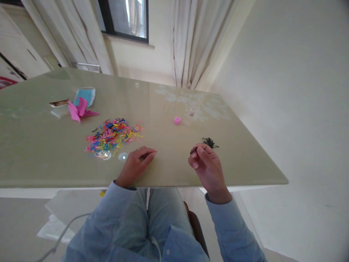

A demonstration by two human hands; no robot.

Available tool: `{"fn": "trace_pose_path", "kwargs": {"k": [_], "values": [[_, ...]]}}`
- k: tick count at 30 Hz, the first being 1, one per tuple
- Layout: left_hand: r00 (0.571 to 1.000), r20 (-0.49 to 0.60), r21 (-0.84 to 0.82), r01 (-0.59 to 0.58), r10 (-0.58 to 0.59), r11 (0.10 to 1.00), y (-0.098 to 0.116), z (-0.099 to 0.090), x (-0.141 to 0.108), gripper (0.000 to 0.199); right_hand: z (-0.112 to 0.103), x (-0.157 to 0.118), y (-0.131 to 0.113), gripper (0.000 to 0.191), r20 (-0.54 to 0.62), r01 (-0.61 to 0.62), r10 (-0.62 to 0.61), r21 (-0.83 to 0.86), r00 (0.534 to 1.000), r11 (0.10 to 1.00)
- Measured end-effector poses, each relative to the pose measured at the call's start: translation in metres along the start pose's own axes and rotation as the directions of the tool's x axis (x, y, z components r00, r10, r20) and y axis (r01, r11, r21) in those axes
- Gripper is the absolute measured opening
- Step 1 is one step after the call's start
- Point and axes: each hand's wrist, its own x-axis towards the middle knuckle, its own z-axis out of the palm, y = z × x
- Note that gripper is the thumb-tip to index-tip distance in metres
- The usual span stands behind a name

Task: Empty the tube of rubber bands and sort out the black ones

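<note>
A loose pile of small multicoloured rubber bands [113, 134] lies on the table, left of centre. My left hand [137, 163] rests on the table edge to the right of that pile, its fingers bent and drawn together with the thumb; nothing shows in them. Raised a little above the table, my right hand [207, 165] pinches a small black rubber band [193, 150] between thumb and forefinger. Just behind it sits a small heap of black rubber bands [209, 142], partly hidden by the hand.
The glossy table [163, 105] carries a pink round object [177, 120] beyond my hands. At the back left lie a pink folded paper shape [79, 108], a blue face mask [85, 95] and a card [59, 103]. A clear round piece [123, 156] lies near my left hand.
</note>
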Motion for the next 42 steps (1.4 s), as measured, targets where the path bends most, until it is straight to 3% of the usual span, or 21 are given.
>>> {"fn": "trace_pose_path", "kwargs": {"k": [2, 4, 7, 8, 10, 13, 16, 20, 24, 27, 32, 35, 39, 42], "values": [[1.000, 0.002, 0.008, 0.004, -0.004, 1.000, 0.001, 0.000, 0.000, 0.028, -0.022, 0.001, -0.002, 0.018, -0.051, 0.058, -0.067, -0.159, 0.996, 0.986], [1.000, 0.001, 0.008, 0.005, -0.005, 1.000, 0.001, -0.001, 0.000, 0.028, -0.050, 0.007, -0.004, 0.020, -0.085, 0.142, -0.196, -0.429, 0.977, 0.892], [1.000, -0.004, 0.012, 0.007, -0.007, 1.000, 0.001, -0.001, 0.000, 0.028, -0.097, 0.025, -0.009, 0.026, -0.015, 0.185, -0.353, -0.832, 0.935, 0.524], [1.000, -0.007, 0.016, 0.007, -0.006, 1.000, 0.001, -0.001, 0.000, 0.028, -0.111, 0.031, -0.011, 0.028, 0.017, 0.184, -0.388, -0.899, 0.921, 0.397], [1.000, -0.010, 0.022, 0.009, -0.009, 1.000, 0.001, -0.001, 0.001, 0.028, -0.133, 0.045, -0.012, 0.032, 0.066, 0.172, -0.403, -0.957, 0.913, 0.232], [1.000, -0.005, 0.028, 0.018, -0.017, 0.999, 0.001, -0.001, 0.001, 0.029, -0.149, 0.059, -0.012, 0.038, 0.129, 0.190, -0.391, -0.974, 0.911, 0.121], [1.000, -0.006, 0.028, 0.020, -0.020, 0.999, 0.000, -0.002, 0.001, 0.029, -0.146, 0.058, -0.012, 0.037, 0.137, 0.219, -0.417, -0.963, 0.899, 0.156], [1.000, -0.016, 0.015, 0.020, -0.020, 1.000, -0.001, -0.001, 0.000, 0.028, -0.128, 0.033, -0.012, 0.030, 0.035, 0.207, -0.482, -0.928, 0.876, 0.310], [0.999, -0.024, 0.007, 0.032, -0.032, 0.999, 0.000, -0.001, -0.001, 0.028, -0.107, 0.009, -0.002, 0.026, 0.021, 0.212, -0.366, -0.845, 0.930, 0.492], [0.999, -0.035, -0.003, 0.034, -0.034, 0.999, 0.001, -0.002, 0.000, 0.027, -0.093, 0.006, 0.007, 0.026, 0.076, 0.223, -0.279, -0.806, 0.957, 0.548], [0.990, -0.139, -0.012, 0.031, -0.033, 0.999, 0.001, -0.004, 0.001, 0.030, -0.075, 0.020, 0.019, 0.030, 0.196, 0.244, -0.145, -0.803, 0.970, 0.544], [0.980, -0.199, 0.109, 0.022, 0.000, 0.994, -0.003, -0.012, 0.003, 0.030, -0.072, 0.030, 0.027, 0.030, 0.243, 0.271, -0.122, -0.825, 0.962, 0.497], [0.975, -0.213, 0.351, 0.022, 0.057, 0.936, -0.007, -0.042, 0.013, 0.032, -0.075, 0.033, 0.034, 0.030, 0.278, 0.307, -0.131, -0.843, 0.952, 0.442], [0.979, -0.201, 0.530, 0.093, 0.019, 0.843, -0.006, -0.073, 0.027, 0.030, -0.076, 0.030, 0.034, 0.029, 0.335, 0.359, -0.131, -0.835, 0.933, 0.418]]}}
